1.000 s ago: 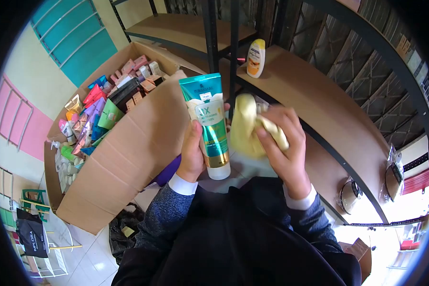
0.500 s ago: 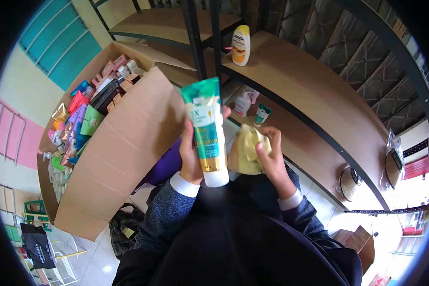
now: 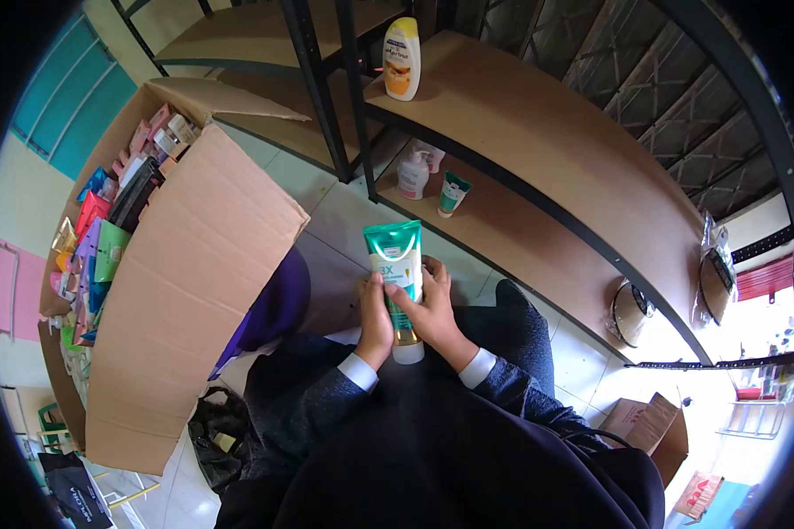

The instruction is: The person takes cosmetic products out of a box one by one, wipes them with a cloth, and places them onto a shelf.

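Note:
A green, white and gold tube (image 3: 395, 245) stands nearly upright in front of my lap, its white cap at the bottom. My left hand (image 3: 375, 322) is closed round its left side. From the right, my right hand (image 3: 432, 313) grips the same tube, with its thumb across the front. The yellow cloth cannot be seen. On the lower shelf are a white pump bottle (image 3: 413, 174) and a small green and white tube (image 3: 453, 194). A yellow and white bottle (image 3: 402, 62) stands on the shelf above.
A large open cardboard box (image 3: 181, 291) full of packaged products fills the left. Behind its flap is a purple object (image 3: 278, 304). A black plastic bag (image 3: 220, 436) lies on the floor. Packaged hats (image 3: 631, 316) sit on the shelves at right; a smaller box (image 3: 657, 432) is lower right.
The yellow cloth has gone from view. My right hand has moved left onto the tube, and the tube is lower and more upright. The view has shifted, with shelves and box now further left.

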Demonstrator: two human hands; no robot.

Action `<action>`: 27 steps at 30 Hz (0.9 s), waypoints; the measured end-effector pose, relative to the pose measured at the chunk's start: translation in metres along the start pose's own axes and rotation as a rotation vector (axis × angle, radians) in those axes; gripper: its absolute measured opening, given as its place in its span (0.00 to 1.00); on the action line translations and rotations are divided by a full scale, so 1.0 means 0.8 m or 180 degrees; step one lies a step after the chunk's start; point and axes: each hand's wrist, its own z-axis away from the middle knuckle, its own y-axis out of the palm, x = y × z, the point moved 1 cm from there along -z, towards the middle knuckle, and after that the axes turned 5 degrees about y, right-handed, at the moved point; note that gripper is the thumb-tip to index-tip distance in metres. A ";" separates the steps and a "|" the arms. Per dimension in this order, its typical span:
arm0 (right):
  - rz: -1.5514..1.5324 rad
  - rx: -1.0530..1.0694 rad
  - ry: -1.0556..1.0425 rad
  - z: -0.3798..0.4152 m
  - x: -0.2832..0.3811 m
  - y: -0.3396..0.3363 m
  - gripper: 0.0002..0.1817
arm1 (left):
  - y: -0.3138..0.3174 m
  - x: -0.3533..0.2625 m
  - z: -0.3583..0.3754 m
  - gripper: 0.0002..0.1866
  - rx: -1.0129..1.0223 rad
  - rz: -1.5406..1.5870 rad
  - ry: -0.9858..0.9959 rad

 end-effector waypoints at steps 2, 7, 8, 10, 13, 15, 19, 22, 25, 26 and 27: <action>-0.0607 0.0280 0.0434 -0.003 -0.033 0.002 0.22 | 0.010 0.008 -0.002 0.22 -0.0038 -0.0427 0.0014; -0.2093 0.0908 0.1354 -0.009 -0.039 -0.066 0.22 | -0.045 0.055 -0.017 0.29 -0.0735 -0.0365 -0.0761; -0.1897 0.0844 0.1419 -0.018 -0.048 -0.086 0.22 | -0.047 0.048 -0.017 0.30 -0.1090 -0.0092 -0.0814; -0.1335 0.0794 0.1596 -0.050 -0.080 -0.129 0.23 | -0.056 0.016 -0.016 0.31 -0.1206 0.0326 -0.1225; 0.0168 0.0396 0.1664 -0.124 -0.182 -0.171 0.24 | -0.057 -0.013 -0.006 0.34 -0.1338 0.0588 -0.1440; 0.0557 -0.0144 0.1492 -0.175 -0.259 -0.176 0.25 | -0.067 -0.015 0.002 0.35 -0.1361 0.0432 -0.1244; -0.0548 -0.0550 0.0951 -0.277 -0.324 -0.141 0.27 | -0.108 0.017 0.017 0.27 -0.1265 0.0716 -0.1091; -0.0814 -0.0388 0.1478 -0.326 -0.323 -0.100 0.27 | -0.127 0.024 0.022 0.20 -0.1704 0.0257 -0.0661; -0.1033 -0.0434 0.1332 -0.354 -0.343 -0.066 0.25 | -0.148 0.035 0.027 0.20 -0.2023 0.0342 -0.0624; -0.1071 -0.0428 0.1311 -0.362 -0.348 -0.060 0.25 | -0.154 0.039 0.029 0.20 -0.2037 0.0330 -0.0605; -0.1100 -0.0410 0.1299 -0.367 -0.350 -0.057 0.24 | -0.158 0.040 0.031 0.20 -0.2032 0.0209 -0.0540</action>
